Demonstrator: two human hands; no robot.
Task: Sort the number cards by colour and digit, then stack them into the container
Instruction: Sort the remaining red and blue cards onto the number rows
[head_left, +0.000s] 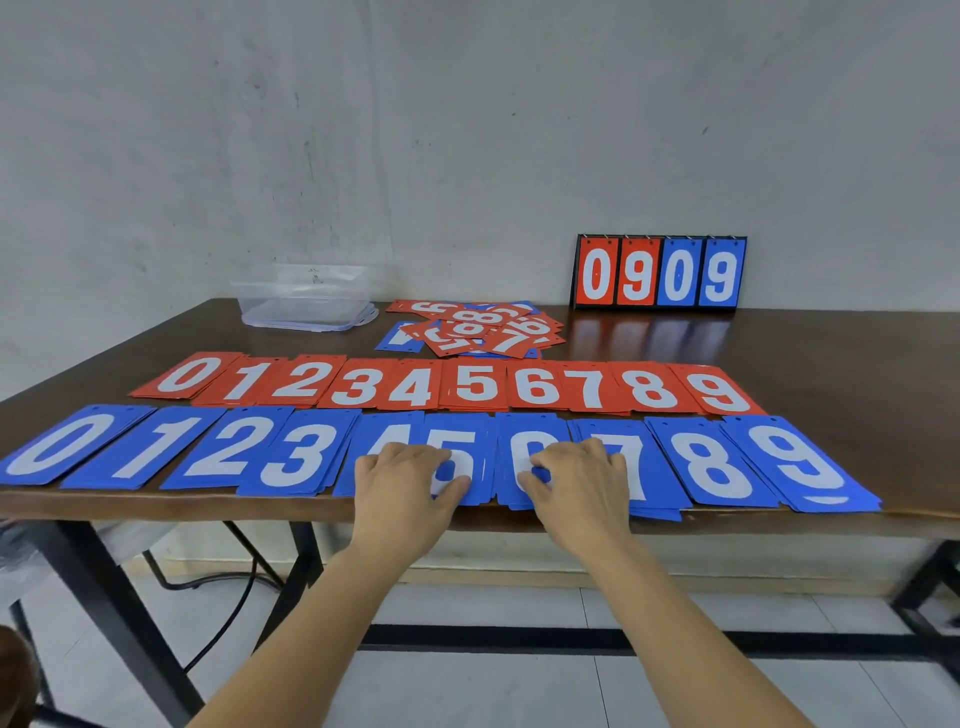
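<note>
Sorting is well along — red piles (441, 387) and blue piles (218, 449) run 0 to 9 on the surface (831, 364). An unsorted heap (475, 327) remains; the clear container (306, 301) sits empty. Left hand (402, 483) and right hand (579, 486) press flat, fingers together, on the blue 4–5 and 6–7 piles.

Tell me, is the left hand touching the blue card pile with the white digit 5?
Touching. In the head view the left hand lies flat on the blue card pile with the white digit 5, its fingers covering part of the digit.
</note>
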